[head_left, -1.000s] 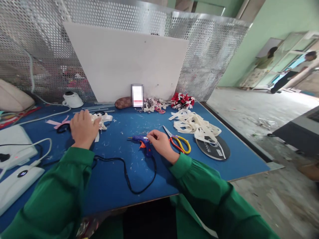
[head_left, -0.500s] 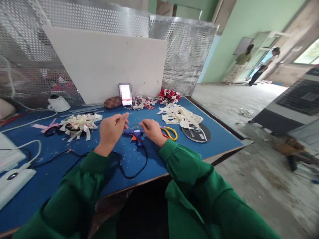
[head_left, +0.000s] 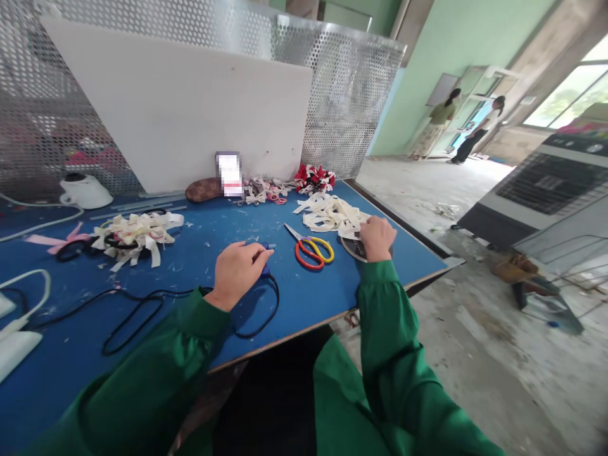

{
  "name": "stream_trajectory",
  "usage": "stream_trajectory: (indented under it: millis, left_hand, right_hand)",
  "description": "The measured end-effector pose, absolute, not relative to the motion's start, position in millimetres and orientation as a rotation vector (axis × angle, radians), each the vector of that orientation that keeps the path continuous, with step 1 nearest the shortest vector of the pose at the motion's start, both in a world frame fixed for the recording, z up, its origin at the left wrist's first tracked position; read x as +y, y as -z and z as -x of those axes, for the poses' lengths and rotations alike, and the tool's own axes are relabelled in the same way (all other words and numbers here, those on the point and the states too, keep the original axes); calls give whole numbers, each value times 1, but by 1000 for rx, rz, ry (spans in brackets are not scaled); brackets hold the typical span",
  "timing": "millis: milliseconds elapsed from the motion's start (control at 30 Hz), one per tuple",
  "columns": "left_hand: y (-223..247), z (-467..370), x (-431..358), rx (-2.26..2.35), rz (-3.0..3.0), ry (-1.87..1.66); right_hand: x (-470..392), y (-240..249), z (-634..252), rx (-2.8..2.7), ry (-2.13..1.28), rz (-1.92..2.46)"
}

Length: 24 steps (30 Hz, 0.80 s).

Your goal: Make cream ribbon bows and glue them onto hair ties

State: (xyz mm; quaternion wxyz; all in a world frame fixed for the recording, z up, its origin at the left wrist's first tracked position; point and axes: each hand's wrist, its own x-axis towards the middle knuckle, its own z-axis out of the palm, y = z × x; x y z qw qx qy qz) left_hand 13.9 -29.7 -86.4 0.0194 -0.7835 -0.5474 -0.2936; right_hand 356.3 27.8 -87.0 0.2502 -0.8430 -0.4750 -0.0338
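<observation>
while the left hand [head_left: 239, 271], grip hidden, covers a blue plastic glue gun [head_left: 266, 272] at eight o'clock, the right hand [head_left: 378, 238], hold unclear, curls by loose cream fabric strips [head_left: 323, 219] at two o'clock; tugging could tangle them.

Here's a phone [head_left: 230, 172], screen lit, propped up just beside a brown checkered pouch [head_left: 202, 190], and behind them rises a broad white panel [head_left: 190, 107]! Perforated metal sheeting [head_left: 351, 95] runs along the back. Across the bare floor [head_left: 451, 354], two people [head_left: 439, 117] stand near the green wall [head_left: 475, 38], a bulky cooler [head_left: 541, 183] closer in, a bright window [head_left: 579, 88] beyond.
</observation>
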Motion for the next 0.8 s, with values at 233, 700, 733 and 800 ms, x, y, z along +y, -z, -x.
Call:
stream_trajectory:
  millis: [233,700,733,800]
  left_hand:
    - [92,-21,-33,-1642,2549,871]
    - [97,-25,-39,-1461,2572,903]
    - [96,-25,-39,-1466,2578,904]
    - [96,-24,-39,-1476,2587,905]
  right_hand:
    - [40,110,-370,-1307,75,2472]
    - [99,85,-343,-1337,-21,2495]
    - [105,85,-341,-1341,-47,2509]
    - [117,88,-336,-1373,-77,2510]
